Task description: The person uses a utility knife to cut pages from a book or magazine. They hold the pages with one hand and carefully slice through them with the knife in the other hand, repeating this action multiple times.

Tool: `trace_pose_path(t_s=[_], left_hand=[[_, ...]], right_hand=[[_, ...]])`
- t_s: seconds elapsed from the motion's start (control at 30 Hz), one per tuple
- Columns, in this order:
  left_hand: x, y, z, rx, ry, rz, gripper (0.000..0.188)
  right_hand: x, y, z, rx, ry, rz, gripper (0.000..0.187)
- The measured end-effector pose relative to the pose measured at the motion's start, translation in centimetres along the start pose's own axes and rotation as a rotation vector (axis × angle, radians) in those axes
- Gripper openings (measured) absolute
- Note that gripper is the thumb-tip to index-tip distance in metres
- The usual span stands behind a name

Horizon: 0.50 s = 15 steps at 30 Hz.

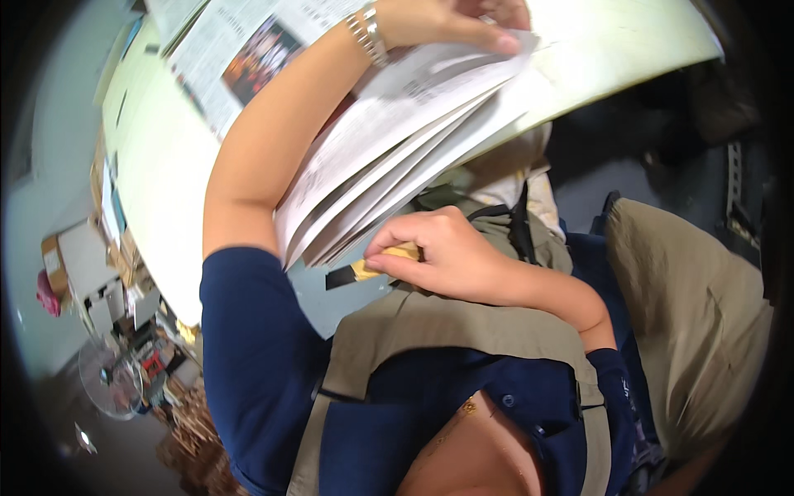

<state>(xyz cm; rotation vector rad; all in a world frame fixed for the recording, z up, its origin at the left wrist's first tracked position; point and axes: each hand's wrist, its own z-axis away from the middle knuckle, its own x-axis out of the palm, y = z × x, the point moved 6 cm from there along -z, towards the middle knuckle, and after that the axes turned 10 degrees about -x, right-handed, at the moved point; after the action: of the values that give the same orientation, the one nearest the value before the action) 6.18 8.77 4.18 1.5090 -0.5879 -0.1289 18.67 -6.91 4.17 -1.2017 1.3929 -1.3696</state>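
Newspapers (397, 128) gripped by left hand (459, 23) | yellow tool (361, 270) in right hand (453, 252) | pale table (169, 190), boxes (87, 260) beyond

The sheets (397, 136) are matt paper, the wristband (368, 37) glossy metal, the apron (463, 318) and shirt (248, 355) matt cloth; the table (157, 198) looks smooth.

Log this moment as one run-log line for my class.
left hand: at corner of white printed paper sheets | right hand: holding yellow tool with flat black end | surface: pale table
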Motion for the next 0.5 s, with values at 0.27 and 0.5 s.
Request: trace_pose_path(t_s=[0.27,0.5], left_hand=[[2.7,1.8,0.6,0.077,-0.101,-0.581,0.011],[4.0,1.9,0.2,0.001,-0.104,-0.735,0.009]], right_hand=[[-13.1,-1.9,9.2,0.061,0.901,-0.014,0.010],[-16.3,-1.9,10.1,-0.038,1.118,0.152,0.012]])
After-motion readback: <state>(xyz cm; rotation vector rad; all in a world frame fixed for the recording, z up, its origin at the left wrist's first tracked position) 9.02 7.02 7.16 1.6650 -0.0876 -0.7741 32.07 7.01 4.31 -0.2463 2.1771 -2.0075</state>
